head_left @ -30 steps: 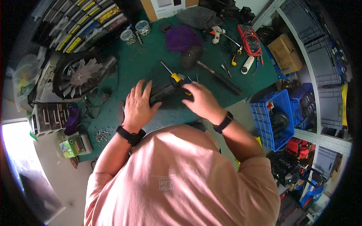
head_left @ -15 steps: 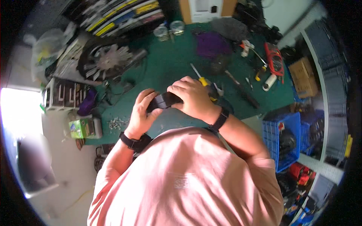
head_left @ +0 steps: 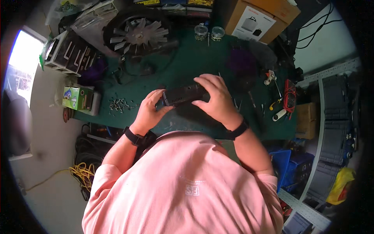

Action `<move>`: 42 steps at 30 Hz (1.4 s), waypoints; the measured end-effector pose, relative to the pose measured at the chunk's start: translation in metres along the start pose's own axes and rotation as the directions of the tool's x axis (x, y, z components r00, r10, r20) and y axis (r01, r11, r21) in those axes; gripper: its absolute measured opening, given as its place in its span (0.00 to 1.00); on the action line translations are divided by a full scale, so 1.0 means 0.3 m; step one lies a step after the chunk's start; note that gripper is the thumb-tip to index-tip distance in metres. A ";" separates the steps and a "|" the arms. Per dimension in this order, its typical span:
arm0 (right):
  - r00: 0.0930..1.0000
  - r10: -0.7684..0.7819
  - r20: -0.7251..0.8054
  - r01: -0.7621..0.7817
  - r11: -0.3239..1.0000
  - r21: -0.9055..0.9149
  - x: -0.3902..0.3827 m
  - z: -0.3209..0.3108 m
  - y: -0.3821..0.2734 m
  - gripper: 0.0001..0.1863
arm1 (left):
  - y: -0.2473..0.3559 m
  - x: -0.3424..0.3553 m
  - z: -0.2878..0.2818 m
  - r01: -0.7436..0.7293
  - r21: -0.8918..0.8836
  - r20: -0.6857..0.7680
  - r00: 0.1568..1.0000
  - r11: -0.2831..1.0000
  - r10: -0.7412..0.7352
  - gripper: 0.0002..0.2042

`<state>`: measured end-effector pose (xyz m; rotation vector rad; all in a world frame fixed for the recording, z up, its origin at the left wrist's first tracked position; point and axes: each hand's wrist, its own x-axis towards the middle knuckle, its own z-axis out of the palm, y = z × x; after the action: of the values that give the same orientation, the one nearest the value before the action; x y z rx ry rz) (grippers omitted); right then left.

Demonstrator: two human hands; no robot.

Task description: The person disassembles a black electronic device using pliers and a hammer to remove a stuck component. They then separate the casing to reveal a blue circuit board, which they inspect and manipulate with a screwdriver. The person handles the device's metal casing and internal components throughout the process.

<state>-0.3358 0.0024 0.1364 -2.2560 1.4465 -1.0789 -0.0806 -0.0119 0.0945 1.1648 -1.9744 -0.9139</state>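
I hold a black rectangular device with slotted vents [head_left: 183,93] raised above the green bench top [head_left: 187,58]. My left hand [head_left: 149,111] grips its left end, with fingers on the end and thumb along the bottom. My right hand [head_left: 217,99] is shut around the right end, fingers over the top. A pile of small screws [head_left: 118,105] lies to the left of my left hand. Beyond my right hand are a dark-handled hammer [head_left: 255,113] and some small tools, partly in shadow.
A dark finned fan [head_left: 138,36] and drawer unit [head_left: 70,54] stand back left, a green box [head_left: 76,96] at left, two jars [head_left: 201,30] and a cardboard box [head_left: 265,15] at the back. Red meter [head_left: 289,95] at right; blue crates [head_left: 282,163] below; yellow cable [head_left: 80,173] lower left.
The black device has been lifted off the bench and turned, its vented side now showing. Both hands have closed on its ends. My view has shifted, bringing more of the left side into sight.
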 end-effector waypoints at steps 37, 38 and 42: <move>0.946 0.320 0.045 -0.323 0.929 0.182 -0.200 0.015 0.167 0.26 | 0.090 0.161 0.004 -0.247 0.349 -0.091 0.951 0.904 0.295 0.22; 0.944 0.328 0.042 -0.330 0.925 0.189 -0.201 0.015 0.166 0.26 | 0.034 0.134 -0.040 -0.173 0.399 -0.199 0.942 0.900 0.269 0.20; 0.922 0.385 0.042 -0.382 0.889 0.252 -0.199 0.037 0.173 0.27 | -0.247 -0.085 -0.111 0.437 0.547 -0.151 0.890 0.714 -0.430 0.18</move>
<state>-0.3770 0.0274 0.0728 -1.6972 1.5678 -1.0724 -0.0112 -0.0233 0.0467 2.0420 -2.0625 -0.5154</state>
